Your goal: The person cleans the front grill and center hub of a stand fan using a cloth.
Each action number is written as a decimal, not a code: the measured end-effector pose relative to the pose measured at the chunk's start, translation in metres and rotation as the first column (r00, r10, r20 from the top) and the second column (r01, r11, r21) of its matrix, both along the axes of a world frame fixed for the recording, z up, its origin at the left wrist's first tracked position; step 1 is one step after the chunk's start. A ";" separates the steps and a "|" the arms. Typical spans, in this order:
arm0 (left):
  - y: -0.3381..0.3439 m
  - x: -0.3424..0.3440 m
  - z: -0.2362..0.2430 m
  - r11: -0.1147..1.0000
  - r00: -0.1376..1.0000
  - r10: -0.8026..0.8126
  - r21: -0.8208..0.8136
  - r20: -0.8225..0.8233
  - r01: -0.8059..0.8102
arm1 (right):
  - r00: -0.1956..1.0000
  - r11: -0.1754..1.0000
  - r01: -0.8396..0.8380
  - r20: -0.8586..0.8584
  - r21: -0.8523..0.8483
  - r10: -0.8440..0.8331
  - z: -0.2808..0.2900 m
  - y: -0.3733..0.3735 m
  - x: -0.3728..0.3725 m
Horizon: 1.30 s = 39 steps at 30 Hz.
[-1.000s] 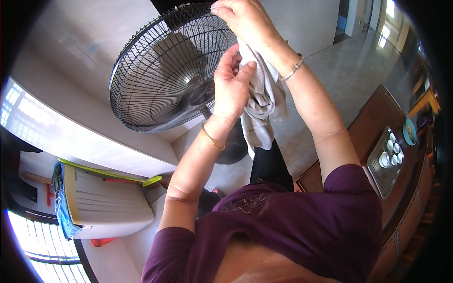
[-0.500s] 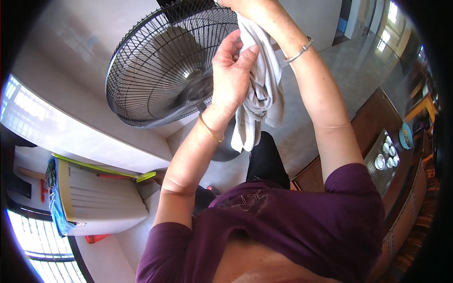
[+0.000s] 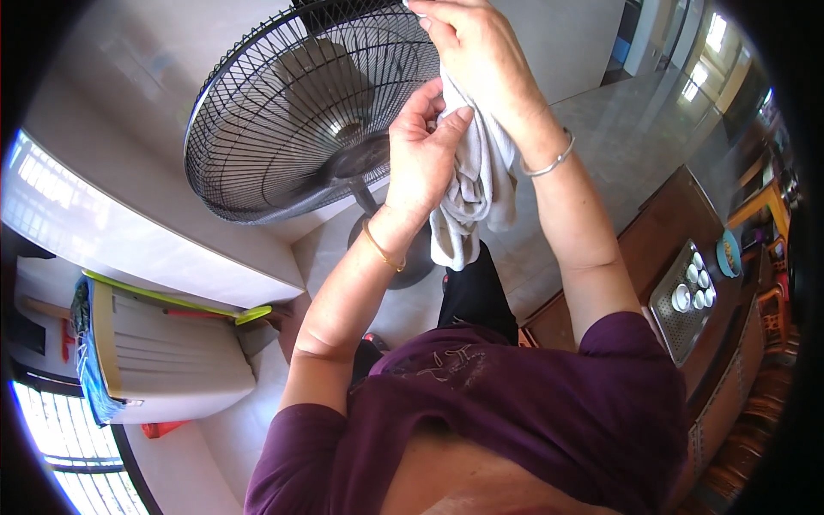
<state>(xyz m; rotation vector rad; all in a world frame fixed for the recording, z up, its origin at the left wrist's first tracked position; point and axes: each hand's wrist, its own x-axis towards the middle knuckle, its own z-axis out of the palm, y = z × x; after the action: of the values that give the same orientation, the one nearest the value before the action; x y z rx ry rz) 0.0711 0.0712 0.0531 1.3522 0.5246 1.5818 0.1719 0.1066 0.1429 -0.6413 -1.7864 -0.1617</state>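
Note:
A light grey-white cloth (image 3: 481, 176) hangs bunched in loose folds beside a black pedestal fan (image 3: 257, 129). My left hand (image 3: 421, 150) is closed around the cloth's upper part, thumb to the right, close to the right side of the fan's wire grille. Higher up, my right hand (image 3: 481, 56) reaches to the grille's top right rim, its fingers pinched together on a small white end of the cloth. The picture's top edge cuts off part of that spot. Behind the grille, the fan's dark blades show through.
To the right, a brown wooden table (image 3: 631, 232) bears a metal tray (image 3: 661, 313) with several white cups, and a blue bowl (image 3: 730, 257). A pale cabinet-like box (image 3: 172, 352) stands at the left, below a white ledge (image 3: 154, 240). A barred window (image 3: 81, 446) is at lower left.
My right hand has come slightly down and right, its fingers now more in view at the fan's rim. My left hand has lowered a little, still gripping the cloth.

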 end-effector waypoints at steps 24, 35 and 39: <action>0.002 -0.041 -0.071 0.955 0.970 0.213 -0.186 -0.115 -0.232 | 0.923 0.987 0.089 -0.384 0.137 -0.029 -0.126 0.026 -0.059; -0.004 -0.073 -0.116 0.881 0.854 0.351 -0.174 -0.385 -0.441 | 0.923 0.998 -0.040 -0.385 -0.043 0.020 -0.187 0.019 -0.090; -0.014 -0.083 -0.131 0.858 0.810 0.327 -0.205 -0.487 -0.470 | 0.933 0.975 -0.150 -0.351 -0.164 0.084 -0.205 0.008 -0.096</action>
<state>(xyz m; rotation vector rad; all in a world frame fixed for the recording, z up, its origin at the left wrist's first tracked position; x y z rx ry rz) -0.0114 0.0576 -0.0777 1.4024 1.3710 1.4261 0.0761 0.1142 -0.0618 -0.6503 -1.5052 0.1951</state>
